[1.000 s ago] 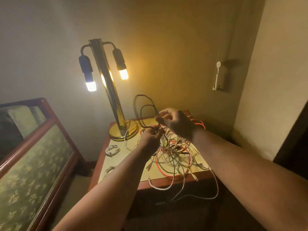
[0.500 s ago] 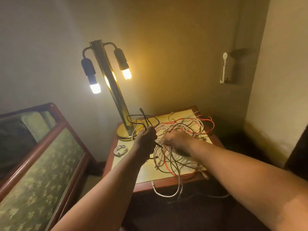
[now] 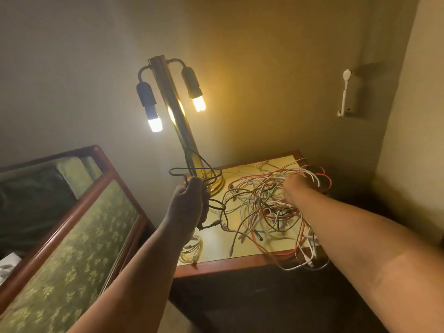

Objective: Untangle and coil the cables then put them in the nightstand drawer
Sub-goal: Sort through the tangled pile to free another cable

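A tangle of white, red and dark cables (image 3: 262, 203) covers the right half of the nightstand top (image 3: 216, 239). My left hand (image 3: 187, 203) grips a dark cable (image 3: 192, 169) whose loops rise above my fist in front of the lamp base. My right hand (image 3: 296, 188) reaches into the far side of the tangle; its fingers are hidden among the cables. Several cable ends hang over the front edge at the right (image 3: 305, 263). A small coiled white cable (image 3: 192, 248) lies at the front left of the top. No drawer is visible.
A brass lamp (image 3: 175, 111) with two lit bulbs stands at the back left of the nightstand. A wooden bed headboard with green patterned panels (image 3: 79, 234) is to the left. A white fitting (image 3: 344, 92) hangs on the wall at the right.
My left hand has pulled the dark cable left, away from the tangle. My right hand has moved right, deeper into the far side of the pile.
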{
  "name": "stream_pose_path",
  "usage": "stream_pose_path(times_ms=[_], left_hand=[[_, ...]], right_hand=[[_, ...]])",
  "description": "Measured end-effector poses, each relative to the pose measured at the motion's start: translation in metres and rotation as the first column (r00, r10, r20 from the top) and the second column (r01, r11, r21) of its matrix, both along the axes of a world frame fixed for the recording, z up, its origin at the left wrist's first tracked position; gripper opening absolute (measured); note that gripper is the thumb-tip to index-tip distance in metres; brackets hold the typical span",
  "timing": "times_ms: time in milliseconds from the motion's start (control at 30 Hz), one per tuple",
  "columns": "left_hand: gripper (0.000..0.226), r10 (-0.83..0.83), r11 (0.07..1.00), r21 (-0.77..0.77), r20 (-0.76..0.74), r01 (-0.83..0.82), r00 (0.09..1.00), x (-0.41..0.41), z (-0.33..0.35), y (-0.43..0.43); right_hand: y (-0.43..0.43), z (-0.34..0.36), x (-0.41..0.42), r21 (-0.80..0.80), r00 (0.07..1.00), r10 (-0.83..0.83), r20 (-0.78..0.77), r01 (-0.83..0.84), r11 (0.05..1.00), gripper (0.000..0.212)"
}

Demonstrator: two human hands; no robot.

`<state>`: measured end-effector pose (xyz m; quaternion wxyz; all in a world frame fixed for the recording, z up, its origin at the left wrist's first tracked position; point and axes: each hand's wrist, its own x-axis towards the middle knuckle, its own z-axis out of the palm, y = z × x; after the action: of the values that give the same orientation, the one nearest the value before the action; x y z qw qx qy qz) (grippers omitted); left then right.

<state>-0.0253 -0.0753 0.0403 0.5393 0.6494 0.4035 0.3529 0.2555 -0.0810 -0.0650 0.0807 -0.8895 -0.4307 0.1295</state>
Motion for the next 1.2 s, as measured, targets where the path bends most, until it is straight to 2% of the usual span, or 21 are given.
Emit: stream_pose_path(times_ms=[67, 100, 133, 167, 200, 233, 300, 367, 433, 500, 533, 600, 667, 733, 800, 867, 967, 1033, 1133, 1200], left_hand=[[0.036, 0.01, 1.0, -0.024, -0.007, -0.01, 1.0, -0.001, -0.003, -0.003], [0.035, 0.017, 0.999, -0.034, -0.013, -0.017, 1.0, 0.0, -0.005, -0.005], [0.035, 0.027, 0.999, -0.042, -0.022, -0.028, 0.999, 0.002, -0.008, -0.005], [0.036, 0.039, 0.998, -0.052, -0.029, -0.04, 0.999, 0.004, -0.01, -0.006], [0.036, 0.051, 0.996, -0.068, -0.03, -0.053, 0.998, 0.007, -0.013, -0.006], [0.035, 0.061, 0.993, -0.096, -0.02, -0.062, 0.998, 0.01, -0.014, -0.005], [0.032, 0.081, 0.985, -0.152, 0.004, -0.08, 0.997, 0.015, -0.015, -0.003], [0.034, 0.102, 0.982, -0.161, 0.005, -0.1, 0.995, 0.018, -0.015, -0.001], [0.034, 0.122, 0.981, -0.149, 0.0, -0.121, 0.992, 0.019, -0.017, 0.002], [0.034, 0.149, 0.977, -0.155, -0.001, -0.147, 0.989, 0.019, -0.019, 0.003], [0.034, 0.159, 0.974, -0.165, 0.001, -0.157, 0.987, 0.019, -0.02, 0.004], [0.034, 0.176, 0.965, -0.2, 0.017, -0.169, 0.984, 0.023, -0.02, 0.005], [0.032, 0.192, 0.954, -0.244, 0.047, -0.175, 0.98, 0.028, -0.019, 0.005], [0.029, 0.182, 0.947, -0.287, 0.095, -0.148, 0.979, 0.034, -0.018, 0.003], [0.03, 0.144, 0.945, -0.313, 0.134, -0.096, 0.98, 0.039, -0.016, 0.0], [0.032, 0.116, 0.951, -0.303, 0.145, -0.067, 0.983, 0.042, -0.016, -0.002], [0.03, 0.084, 0.967, -0.248, 0.101, -0.056, 0.991, 0.04, -0.016, -0.004], [0.028, 0.082, 0.973, -0.221, 0.072, -0.064, 0.994, 0.034, -0.018, -0.004], [0.03, 0.126, 0.975, -0.191, 0.077, -0.109, 0.989, 0.02, -0.017, 0.001], [0.033, 0.132, 0.973, -0.204, 0.087, -0.112, 0.987, 0.012, -0.015, 0.005]], right_hand=[[0.0, 0.006, -0.008, -0.118, 0.98, 0.124, 0.153, -0.107, 0.987, 0.039], [0.002, 0.008, -0.01, -0.099, 0.978, 0.146, 0.148, -0.133, 0.986, 0.039], [0.004, 0.01, -0.012, -0.025, 0.993, 0.098, 0.061, -0.096, 0.995, 0.04], [0.01, 0.012, -0.01, 0.086, 0.995, -0.029, -0.091, 0.037, 0.996, 0.041], [0.018, 0.015, -0.005, 0.181, 0.945, -0.143, -0.292, 0.202, 0.963, 0.045], [0.023, 0.018, -0.003, 0.25, 0.894, -0.13, -0.429, 0.256, 0.934, 0.048], [0.024, 0.03, -0.01, 0.319, 0.852, -0.001, -0.524, 0.197, 0.927, 0.053], [0.016, 0.04, -0.024, 0.35, 0.895, 0.19, -0.403, -0.041, 0.936, 0.071], [-0.001, 0.052, -0.036, 0.184, 0.948, 0.308, -0.082, -0.29, 0.939, 0.081], [-0.018, 0.059, -0.046, 0.049, 0.918, 0.34, 0.205, -0.357, 0.933, 0.071], [-0.028, 0.063, -0.05, 0.09, 0.908, 0.321, 0.27, -0.356, 0.93, 0.06], [-0.048, 0.067, -0.058, 0.306, 0.926, 0.292, 0.238, -0.357, 0.883, 0.034], [-0.071, 0.06, -0.074, 0.551, 0.917, 0.361, 0.171, -0.393, 0.736, 0.018], [-0.094, 0.05, -0.097, 0.664, 0.858, 0.484, 0.169, -0.462, 0.587, 0.037], [-0.103, 0.034, -0.117, 0.665, 0.804, 0.557, 0.21, -0.535, 0.521, 0.064], [-0.096, 0.019, -0.126, 0.645, 0.805, 0.563, 0.187, -0.533, 0.547, 0.066], [-0.081, 0.013, -0.12, 0.709, 0.817, 0.561, 0.137, -0.476, 0.521, 0.031], [-0.077, 0.014, -0.109, 0.754, 0.847, 0.531, 0.029, -0.367, 0.545, 0.019], [-0.082, 0.016, -0.088, 0.707, 0.876, 0.442, -0.194, -0.188, 0.682, 0.012], [-0.085, 0.015, -0.077, 0.634, 0.9, 0.341, -0.273, -0.098, 0.767, 0.02]])
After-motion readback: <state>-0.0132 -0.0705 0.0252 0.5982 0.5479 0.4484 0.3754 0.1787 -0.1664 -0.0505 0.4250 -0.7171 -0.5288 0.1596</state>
